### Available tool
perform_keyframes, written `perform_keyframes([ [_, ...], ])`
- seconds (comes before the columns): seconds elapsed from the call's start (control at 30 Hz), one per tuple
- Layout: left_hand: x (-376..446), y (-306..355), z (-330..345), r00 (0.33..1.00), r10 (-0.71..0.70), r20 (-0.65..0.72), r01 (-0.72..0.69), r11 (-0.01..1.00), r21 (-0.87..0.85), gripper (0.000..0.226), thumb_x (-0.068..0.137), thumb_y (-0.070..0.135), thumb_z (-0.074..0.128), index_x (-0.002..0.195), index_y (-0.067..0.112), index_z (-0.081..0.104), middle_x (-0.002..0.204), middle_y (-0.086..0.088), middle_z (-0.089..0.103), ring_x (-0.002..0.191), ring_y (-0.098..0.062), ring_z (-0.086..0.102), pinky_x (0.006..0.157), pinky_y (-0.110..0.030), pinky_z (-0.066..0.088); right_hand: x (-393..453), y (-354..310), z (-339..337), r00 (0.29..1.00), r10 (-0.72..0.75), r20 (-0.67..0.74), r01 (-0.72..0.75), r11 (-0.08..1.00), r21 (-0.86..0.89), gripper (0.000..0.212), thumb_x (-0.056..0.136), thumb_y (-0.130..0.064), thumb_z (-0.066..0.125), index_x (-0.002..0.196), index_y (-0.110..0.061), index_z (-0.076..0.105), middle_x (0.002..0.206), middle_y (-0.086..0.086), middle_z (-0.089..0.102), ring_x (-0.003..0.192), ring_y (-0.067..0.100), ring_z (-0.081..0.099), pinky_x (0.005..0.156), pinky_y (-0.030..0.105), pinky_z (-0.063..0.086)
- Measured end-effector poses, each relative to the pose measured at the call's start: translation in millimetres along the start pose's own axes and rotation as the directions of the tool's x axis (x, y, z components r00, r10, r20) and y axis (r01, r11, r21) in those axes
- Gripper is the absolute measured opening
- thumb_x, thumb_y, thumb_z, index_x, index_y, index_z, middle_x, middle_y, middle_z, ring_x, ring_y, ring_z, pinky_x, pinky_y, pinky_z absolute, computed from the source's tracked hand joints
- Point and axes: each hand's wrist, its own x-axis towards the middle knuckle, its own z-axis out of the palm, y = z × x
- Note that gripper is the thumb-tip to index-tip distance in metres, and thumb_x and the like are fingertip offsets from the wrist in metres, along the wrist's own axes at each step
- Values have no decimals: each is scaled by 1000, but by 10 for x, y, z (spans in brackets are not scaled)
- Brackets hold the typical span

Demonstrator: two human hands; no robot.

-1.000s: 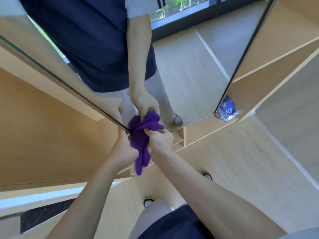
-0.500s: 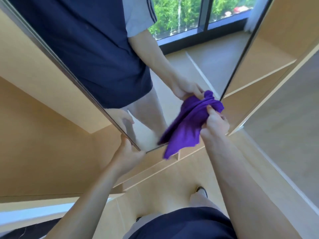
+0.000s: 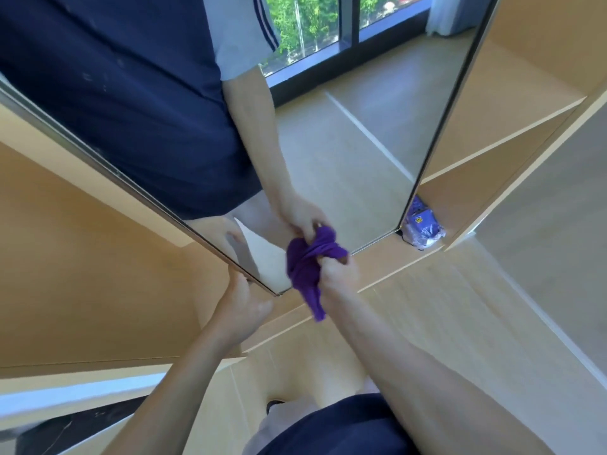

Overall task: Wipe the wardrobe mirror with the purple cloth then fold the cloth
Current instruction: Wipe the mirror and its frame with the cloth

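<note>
The wardrobe mirror [image 3: 354,152] fills the upper middle of the view and reflects a person in a dark top. My right hand [image 3: 338,277] grips the bunched purple cloth [image 3: 308,270] and presses it against the glass near the mirror's lower edge. A tail of the cloth hangs down below my fist. My left hand [image 3: 243,310] holds the mirror's lower left corner, fingers wrapped around its metal edge.
Light wooden wardrobe panels and shelves [image 3: 512,133] surround the mirror. A blue and white plastic packet [image 3: 423,228] lies on the shelf just right of the mirror's lower right corner. Wooden flooring and my legs show below.
My right hand has carried the cloth from the mirror's right edge down and left to the lower edge. My left hand stays on the lower left corner.
</note>
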Motion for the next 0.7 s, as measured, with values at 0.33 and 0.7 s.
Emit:
perform_keyframes([
  [0.33, -50, 141, -155, 996, -49, 80, 53, 998, -39, 75, 78, 40, 86, 128, 8, 40, 131, -2, 56, 122, -23, 56, 102, -37, 48, -598, -1010, 185, 974, -204, 96, 160, 925, 344, 37, 86, 3, 74, 77, -19, 46, 73, 4, 60, 66, 18, 58, 65, 31, 49],
  [0.7, 117, 140, 6, 988, -104, -116, 63, 947, -314, 94, 62, 69, 74, 142, 25, 51, 138, 6, 61, 130, -19, 55, 108, -35, 43, -8, -1205, -197, 959, -225, -170, 256, 947, 195, 30, 86, -17, 77, 79, -20, 48, 87, 2, 58, 79, 18, 56, 76, 33, 49],
])
